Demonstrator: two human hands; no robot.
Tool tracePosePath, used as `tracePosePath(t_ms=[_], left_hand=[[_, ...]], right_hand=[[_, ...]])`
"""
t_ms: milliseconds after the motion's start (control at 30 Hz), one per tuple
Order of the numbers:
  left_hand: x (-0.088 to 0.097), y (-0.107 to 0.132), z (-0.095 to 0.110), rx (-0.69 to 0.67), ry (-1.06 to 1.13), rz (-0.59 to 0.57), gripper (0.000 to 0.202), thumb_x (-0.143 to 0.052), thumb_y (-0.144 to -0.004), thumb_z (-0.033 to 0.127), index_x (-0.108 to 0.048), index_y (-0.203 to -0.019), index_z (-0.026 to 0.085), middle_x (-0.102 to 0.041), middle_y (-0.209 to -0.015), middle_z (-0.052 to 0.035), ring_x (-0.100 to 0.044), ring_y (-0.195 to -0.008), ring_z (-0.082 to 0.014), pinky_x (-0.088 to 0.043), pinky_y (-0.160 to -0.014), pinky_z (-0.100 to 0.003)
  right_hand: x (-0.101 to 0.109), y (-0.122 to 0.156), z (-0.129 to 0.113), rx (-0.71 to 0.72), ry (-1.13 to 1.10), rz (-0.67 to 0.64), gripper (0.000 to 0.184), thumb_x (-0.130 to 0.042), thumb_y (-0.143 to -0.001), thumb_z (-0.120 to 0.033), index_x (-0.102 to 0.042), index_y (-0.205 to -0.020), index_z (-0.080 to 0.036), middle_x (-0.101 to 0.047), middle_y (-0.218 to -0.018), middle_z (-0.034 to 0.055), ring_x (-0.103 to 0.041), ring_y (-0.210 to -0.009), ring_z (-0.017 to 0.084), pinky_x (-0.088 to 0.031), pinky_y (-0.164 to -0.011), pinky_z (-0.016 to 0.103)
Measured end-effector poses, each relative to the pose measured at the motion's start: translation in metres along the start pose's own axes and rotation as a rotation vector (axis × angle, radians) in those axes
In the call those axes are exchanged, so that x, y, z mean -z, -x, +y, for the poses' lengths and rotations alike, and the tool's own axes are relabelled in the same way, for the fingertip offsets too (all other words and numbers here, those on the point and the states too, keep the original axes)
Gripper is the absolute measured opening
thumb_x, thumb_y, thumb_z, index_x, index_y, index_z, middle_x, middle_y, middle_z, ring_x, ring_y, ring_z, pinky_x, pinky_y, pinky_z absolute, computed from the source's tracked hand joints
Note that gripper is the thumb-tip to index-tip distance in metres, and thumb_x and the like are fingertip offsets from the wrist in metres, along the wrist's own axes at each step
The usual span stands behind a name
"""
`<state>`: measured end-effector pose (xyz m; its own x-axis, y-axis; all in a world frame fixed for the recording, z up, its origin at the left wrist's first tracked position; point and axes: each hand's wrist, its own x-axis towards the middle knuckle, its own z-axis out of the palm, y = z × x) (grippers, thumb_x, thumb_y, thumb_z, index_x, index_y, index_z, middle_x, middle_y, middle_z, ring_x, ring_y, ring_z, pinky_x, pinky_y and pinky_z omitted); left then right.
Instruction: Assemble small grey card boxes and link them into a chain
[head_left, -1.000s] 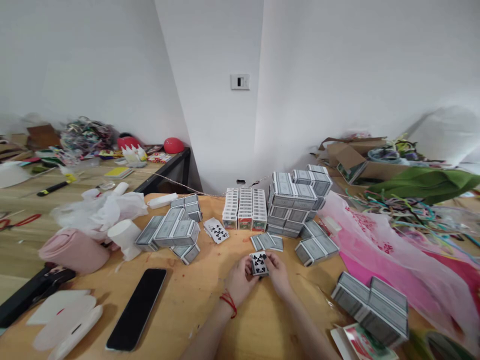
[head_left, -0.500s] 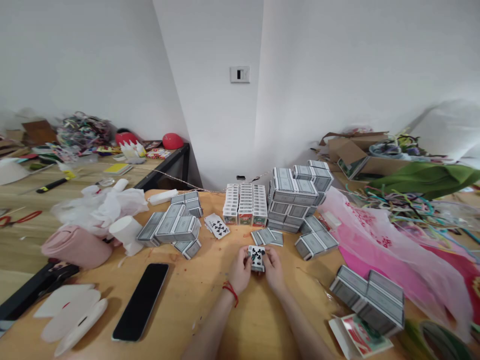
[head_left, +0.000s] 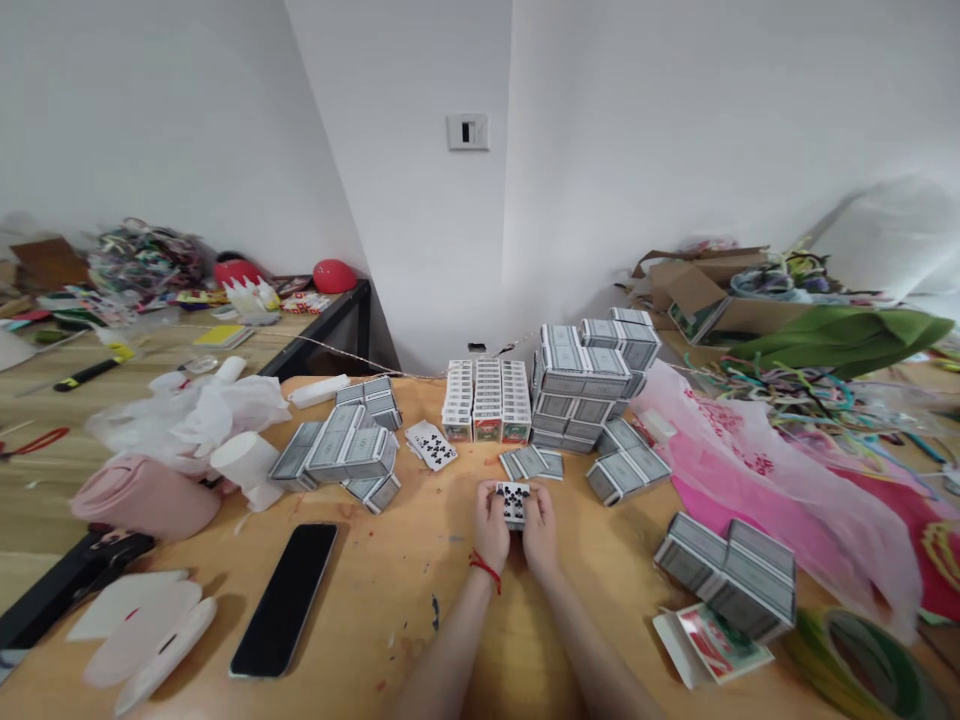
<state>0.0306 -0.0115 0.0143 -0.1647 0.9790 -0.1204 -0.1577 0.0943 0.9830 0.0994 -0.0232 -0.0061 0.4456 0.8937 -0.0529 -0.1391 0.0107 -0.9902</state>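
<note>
Between my two hands is a small deck of playing cards point(head_left: 514, 503), its top card a club showing face up. My left hand point(head_left: 492, 528), with a red string bracelet at the wrist, grips the deck's left side, thumb on top. My right hand point(head_left: 538, 525) holds the right side the same way. Just beyond lie a few face-down cards point(head_left: 531, 462). A fanned group of face-up cards point(head_left: 431, 446) rests to the left. Three rows of boxed decks point(head_left: 487, 400) stand behind, beside a tall stack of grey-backed decks point(head_left: 581, 385).
More grey decks are piled at left point(head_left: 352, 440). A black phone point(head_left: 285, 600) lies front left, near a pink roll point(head_left: 146, 497) and a white roll point(head_left: 246, 463). At right are an opened card box point(head_left: 712, 640), tape point(head_left: 862, 660) and a pink plastic bag point(head_left: 757, 480).
Both hands have drawn the deck a little closer together and upright-squared, with the thumbs now resting along its near edges. The camera view has shifted slightly.
</note>
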Motion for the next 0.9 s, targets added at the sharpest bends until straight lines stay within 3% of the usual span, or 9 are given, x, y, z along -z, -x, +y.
tracePosePath(t_ms=[200,533,900], left_hand=[[0.002,0.0,-0.005,-0.042,-0.088,0.013,0.014,-0.036,-0.072,0.019,-0.047,-0.081,0.017,-0.052,-0.071,0.0006,-0.05,-0.065,-0.0113,-0.041,-0.059,-0.022],[0.012,0.0,0.004,-0.047,-0.077,-0.129,0.013,-0.04,-0.071,0.019,-0.048,-0.081,0.017,-0.053,-0.076,0.0004,-0.05,-0.071,-0.0118,-0.041,-0.065,-0.023],[0.018,0.0,0.003,0.038,0.001,-0.198,0.01,-0.042,-0.066,0.018,-0.044,-0.075,0.017,-0.047,-0.063,0.0036,-0.045,-0.057,-0.0086,-0.037,-0.051,-0.018]], right_hand=[[0.0,-0.001,-0.003,0.009,0.016,-0.002,0.018,-0.039,-0.069,-0.027,-0.052,-0.079,-0.019,-0.054,-0.076,0.0,-0.05,-0.071,0.015,-0.041,-0.066,0.025],[0.007,-0.001,-0.007,0.007,-0.024,-0.047,0.019,-0.046,-0.066,-0.027,-0.055,-0.081,-0.019,-0.056,-0.077,0.0002,-0.051,-0.073,0.016,-0.041,-0.068,0.027],[0.011,-0.001,-0.016,-0.041,-0.007,-0.119,0.016,-0.044,-0.063,-0.025,-0.056,-0.073,-0.019,-0.055,-0.071,-0.0011,-0.049,-0.067,0.015,-0.039,-0.062,0.024]])
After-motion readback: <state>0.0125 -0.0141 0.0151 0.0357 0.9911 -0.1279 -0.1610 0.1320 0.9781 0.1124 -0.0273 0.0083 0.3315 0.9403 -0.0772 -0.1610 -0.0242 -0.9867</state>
